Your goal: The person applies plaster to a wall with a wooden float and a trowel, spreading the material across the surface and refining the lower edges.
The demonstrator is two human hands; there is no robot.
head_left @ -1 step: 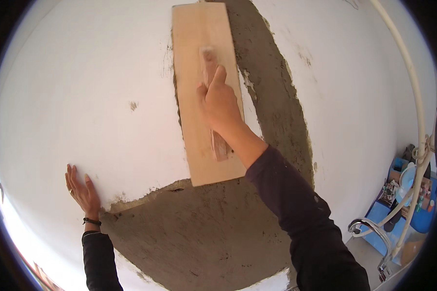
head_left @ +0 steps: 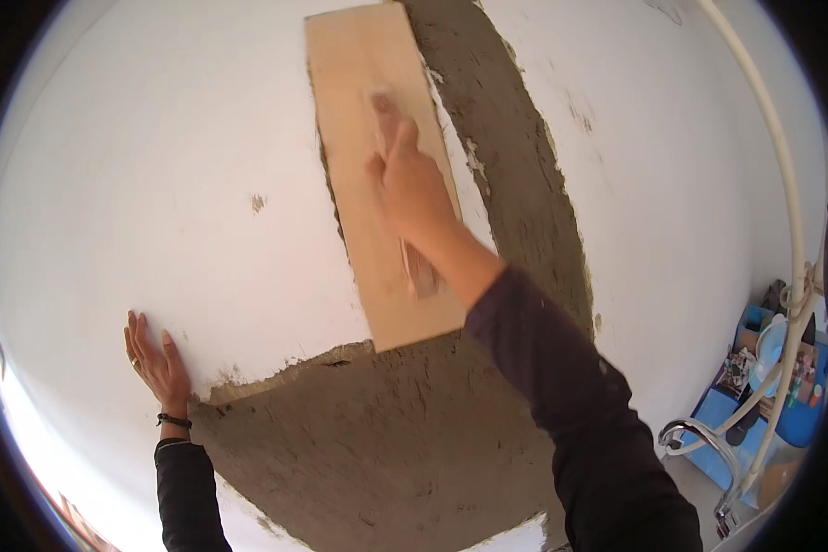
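My right hand (head_left: 416,189) is wrapped round the handle (head_left: 421,276) of a long wooden plastering float (head_left: 350,156). The float stands nearly upright against the white wall (head_left: 202,120), its top leaning left. Wet grey mortar (head_left: 368,442) covers the wall below it, and a grey mortar strip (head_left: 520,166) runs up along its right. The float's lower end overlaps the upper edge of the mortar patch. My left hand (head_left: 159,363), fingers stretched, lies flat on the bare wall left of the patch. The float hides the wall behind it.
A cream pipe or hose (head_left: 789,166) hangs down the right side. Near its lower end curves a chrome faucet (head_left: 708,437). Blue containers and mixed items (head_left: 764,359) stand low at the far right. A bright opening shows at the left rim.
The float's top has swung left, so it tilts more, while its lower end has shifted slightly right. My right hand moved a little left with it; my left hand stays put.
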